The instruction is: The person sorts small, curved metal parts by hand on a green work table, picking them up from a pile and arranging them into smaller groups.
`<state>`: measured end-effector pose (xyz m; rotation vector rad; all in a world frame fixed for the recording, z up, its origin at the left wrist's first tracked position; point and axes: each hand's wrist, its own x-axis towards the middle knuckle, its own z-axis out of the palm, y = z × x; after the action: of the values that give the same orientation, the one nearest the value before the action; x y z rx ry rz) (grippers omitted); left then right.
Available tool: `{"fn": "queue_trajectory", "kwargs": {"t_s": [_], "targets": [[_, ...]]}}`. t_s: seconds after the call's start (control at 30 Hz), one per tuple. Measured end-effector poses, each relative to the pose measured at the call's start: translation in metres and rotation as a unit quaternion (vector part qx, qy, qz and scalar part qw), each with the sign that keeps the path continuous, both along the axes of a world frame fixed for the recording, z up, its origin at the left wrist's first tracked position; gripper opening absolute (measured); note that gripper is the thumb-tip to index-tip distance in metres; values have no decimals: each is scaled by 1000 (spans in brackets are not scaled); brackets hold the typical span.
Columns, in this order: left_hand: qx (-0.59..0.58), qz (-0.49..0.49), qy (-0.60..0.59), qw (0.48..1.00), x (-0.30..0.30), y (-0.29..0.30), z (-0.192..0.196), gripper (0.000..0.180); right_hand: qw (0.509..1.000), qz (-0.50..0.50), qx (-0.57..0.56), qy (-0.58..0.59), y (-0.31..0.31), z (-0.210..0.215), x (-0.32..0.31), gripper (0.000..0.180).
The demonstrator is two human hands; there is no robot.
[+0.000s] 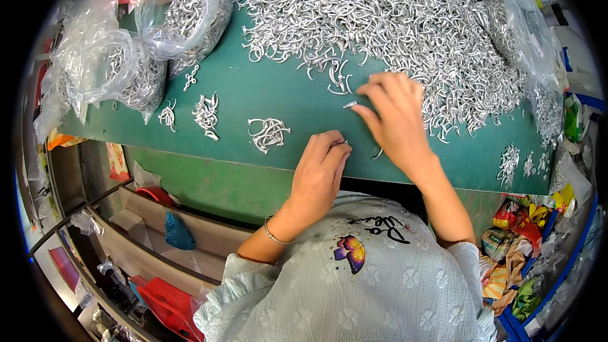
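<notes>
A big heap of small curved silver metal pieces covers the far part of the green table. My right hand is over the heap's near edge, thumb and forefinger apart; a single silver piece lies at the thumb's tip. Closer to me, my left hand rests at the table's front with its fingers pinched together. A glint of silver metal shows at those fingertips, mostly hidden by them. Just left of this hand lies a small pile of curved pieces.
Two more small piles lie further left, beside clear plastic bags full of pieces. Sorted bits sit at the right front corner. More filled bags line the right edge. Below left are a shelf and a red basket.
</notes>
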<state>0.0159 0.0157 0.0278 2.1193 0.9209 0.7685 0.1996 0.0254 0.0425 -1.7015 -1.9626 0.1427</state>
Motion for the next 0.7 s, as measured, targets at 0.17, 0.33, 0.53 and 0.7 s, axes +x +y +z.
{"fn": "queue_trajectory", "kwargs": {"t_s": [0.17, 0.33, 0.53, 0.7], "targets": [[-32, 9, -37, 999, -3, -3, 1, 30, 995, 55, -77, -4, -17, 1, -8, 18], [-16, -8, -52, 999, -4, -2, -6, 44, 990, 77, -65, 94, -9, 7, 3, 17], [70, -45, 46, 995, 3, 11, 10, 40, 999, -21, 20, -38, 29, -10, -17, 14], [24, -31, -10, 999, -4, 7, -4, 30, 999, -30, 2, -19, 14, 3, -4, 13]]}}
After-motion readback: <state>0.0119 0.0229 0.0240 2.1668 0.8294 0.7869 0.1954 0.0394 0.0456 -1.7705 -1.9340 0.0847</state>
